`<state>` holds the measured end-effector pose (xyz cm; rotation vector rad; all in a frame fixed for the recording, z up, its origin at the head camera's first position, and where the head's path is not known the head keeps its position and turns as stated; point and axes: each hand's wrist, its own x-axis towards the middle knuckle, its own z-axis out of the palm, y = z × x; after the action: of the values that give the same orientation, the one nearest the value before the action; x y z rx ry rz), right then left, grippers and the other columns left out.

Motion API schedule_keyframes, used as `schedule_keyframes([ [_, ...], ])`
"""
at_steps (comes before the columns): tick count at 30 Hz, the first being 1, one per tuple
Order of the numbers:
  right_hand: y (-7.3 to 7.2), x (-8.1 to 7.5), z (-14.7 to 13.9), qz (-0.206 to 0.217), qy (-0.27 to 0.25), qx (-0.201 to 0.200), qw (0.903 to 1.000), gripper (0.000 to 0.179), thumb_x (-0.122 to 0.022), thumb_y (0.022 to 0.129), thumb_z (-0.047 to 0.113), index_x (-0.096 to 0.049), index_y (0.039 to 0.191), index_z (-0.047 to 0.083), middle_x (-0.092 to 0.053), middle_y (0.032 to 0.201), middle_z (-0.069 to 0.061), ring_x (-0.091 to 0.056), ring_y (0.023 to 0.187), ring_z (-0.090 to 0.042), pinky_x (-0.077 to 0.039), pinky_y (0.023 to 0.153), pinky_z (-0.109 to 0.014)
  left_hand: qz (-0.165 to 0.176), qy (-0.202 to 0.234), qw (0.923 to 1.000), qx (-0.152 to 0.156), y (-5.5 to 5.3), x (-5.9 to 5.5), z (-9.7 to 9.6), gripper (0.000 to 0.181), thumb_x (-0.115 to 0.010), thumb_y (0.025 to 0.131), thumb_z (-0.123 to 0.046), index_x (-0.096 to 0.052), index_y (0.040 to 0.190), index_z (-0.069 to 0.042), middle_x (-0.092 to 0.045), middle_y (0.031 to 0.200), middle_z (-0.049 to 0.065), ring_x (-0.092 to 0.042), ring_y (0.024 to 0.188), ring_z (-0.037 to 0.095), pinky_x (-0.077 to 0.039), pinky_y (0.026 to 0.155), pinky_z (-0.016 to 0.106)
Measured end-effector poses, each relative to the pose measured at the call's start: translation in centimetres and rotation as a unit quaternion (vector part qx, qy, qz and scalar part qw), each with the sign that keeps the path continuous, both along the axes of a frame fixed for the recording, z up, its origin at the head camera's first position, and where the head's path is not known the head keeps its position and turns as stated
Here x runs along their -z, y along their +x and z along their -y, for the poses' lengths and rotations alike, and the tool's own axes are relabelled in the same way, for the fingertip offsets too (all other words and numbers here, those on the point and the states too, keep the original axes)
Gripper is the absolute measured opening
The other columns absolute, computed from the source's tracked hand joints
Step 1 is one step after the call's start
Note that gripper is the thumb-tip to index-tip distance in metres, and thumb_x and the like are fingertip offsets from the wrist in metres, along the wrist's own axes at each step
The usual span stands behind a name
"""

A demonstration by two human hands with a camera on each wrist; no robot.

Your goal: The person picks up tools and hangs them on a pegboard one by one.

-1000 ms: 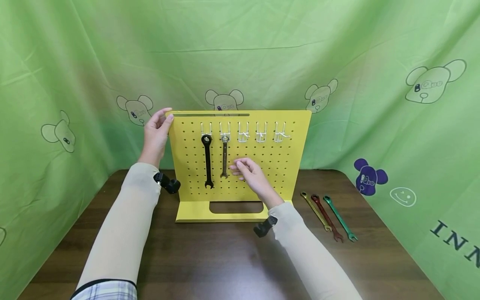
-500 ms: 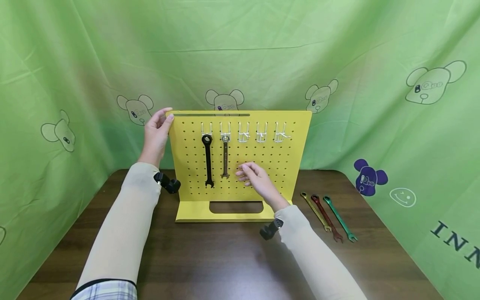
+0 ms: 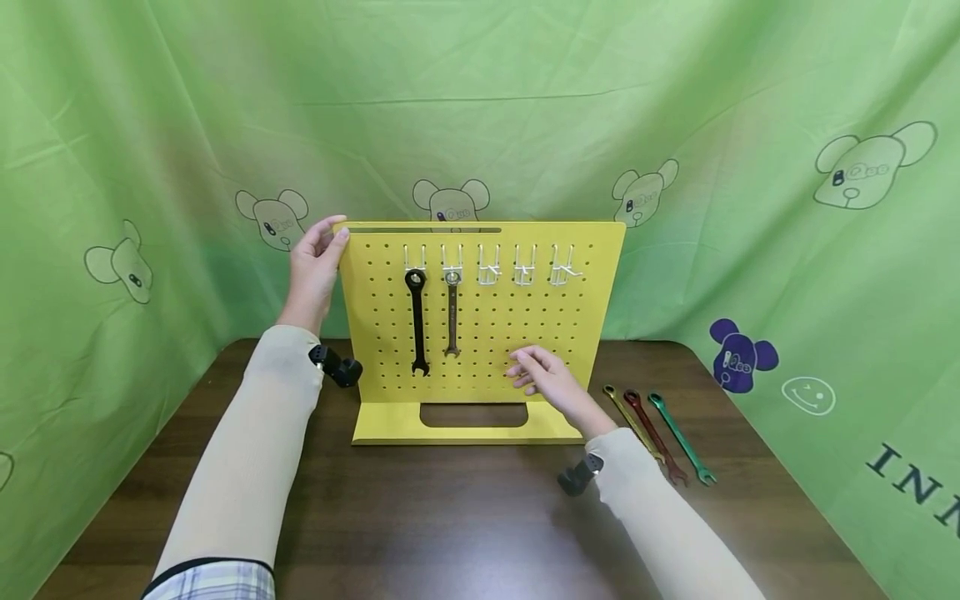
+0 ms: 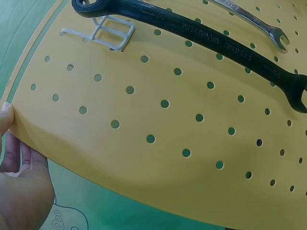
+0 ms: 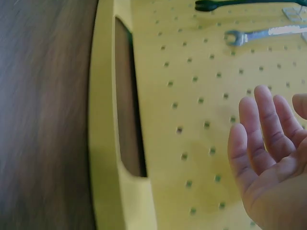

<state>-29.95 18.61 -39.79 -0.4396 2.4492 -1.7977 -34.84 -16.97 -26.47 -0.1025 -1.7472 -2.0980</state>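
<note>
My left hand [image 3: 313,271] grips the upper left corner of a yellow pegboard [image 3: 480,358]; in the left wrist view the thumb is at the front and the fingers [image 4: 26,155] pass behind the edge. A black combination wrench [image 3: 418,325] hangs by its ring end from the leftmost white hook, and a silver combination wrench [image 3: 452,321] from the hook beside it. In front of the board's lower right part is my right hand [image 3: 551,375], holding nothing. Its palm and loosely bent fingers [image 5: 268,124] show in the right wrist view.
Three white hooks, one of them a wire hook [image 3: 523,267], bear no tool. Yellow [image 3: 628,417], red [image 3: 654,433] and green [image 3: 681,437] wrenches lie side by side on the dark wooden table [image 3: 450,517], right of the board. A green printed curtain [image 3: 480,100] surrounds the table.
My right hand has moved right and down, away from the silver wrench, with nothing in it. The left hand keeps its place on the board's corner.
</note>
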Motion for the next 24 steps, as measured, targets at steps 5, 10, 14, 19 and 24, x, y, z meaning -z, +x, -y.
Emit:
schedule_keyframes([
  [5,0.6,0.8,-2.5,0.007,0.030,0.005,0.9995,0.044,-0.044,0.109,0.032,-0.053,0.131,-0.005,-0.064,0.112,-0.021,-0.064,0.098,-0.036,-0.056,0.079,-0.036,-0.002,0.000,1.0000,-0.001,0.0,-0.1,0.0,0.029,-0.065,0.099,-0.018,-0.066,0.128,-0.014,-0.058,0.104,0.001,-0.054,0.093,0.011,-0.052,0.080,0.018],
  [10,1.3,1.4,-5.0,0.011,0.048,0.012,0.9987,0.043,-0.044,0.109,0.030,-0.052,0.131,-0.006,-0.064,0.110,-0.020,-0.064,0.095,-0.030,-0.055,0.076,-0.035,-0.004,0.003,1.0000,0.001,0.0,-0.2,0.0,0.029,-0.065,0.099,-0.017,-0.066,0.128,-0.013,-0.058,0.103,0.001,-0.054,0.092,0.011,-0.052,0.079,0.017],
  [14,2.0,1.7,-7.0,0.011,0.066,0.018,0.9976,0.042,-0.045,0.109,0.028,-0.051,0.130,-0.007,-0.064,0.108,-0.019,-0.064,0.093,-0.029,-0.056,0.075,-0.036,-0.006,0.006,1.0000,-0.001,0.0,-0.2,0.1,0.030,-0.065,0.099,-0.017,-0.065,0.129,-0.011,-0.058,0.103,0.000,-0.054,0.091,0.011,-0.051,0.078,0.017],
  [19,2.7,2.4,-9.4,0.021,0.081,0.035,0.9959,0.041,-0.048,0.108,0.026,-0.051,0.130,-0.010,-0.064,0.108,-0.020,-0.064,0.091,-0.029,-0.056,0.073,-0.033,-0.004,0.003,1.0000,0.000,0.1,-0.2,0.1,0.029,-0.065,0.099,-0.017,-0.066,0.128,-0.013,-0.058,0.102,0.000,-0.054,0.091,0.011,-0.051,0.079,0.018],
  [24,3.2,3.1,-12.0,0.021,0.108,0.049,0.9927,0.042,-0.048,0.108,0.026,-0.050,0.130,-0.011,-0.066,0.109,-0.024,-0.064,0.088,-0.026,-0.055,0.070,-0.031,0.001,0.001,1.0000,0.004,0.2,-0.1,0.0,0.031,-0.065,0.099,-0.018,-0.065,0.130,-0.012,-0.057,0.101,0.000,-0.053,0.090,0.010,-0.050,0.079,0.018],
])
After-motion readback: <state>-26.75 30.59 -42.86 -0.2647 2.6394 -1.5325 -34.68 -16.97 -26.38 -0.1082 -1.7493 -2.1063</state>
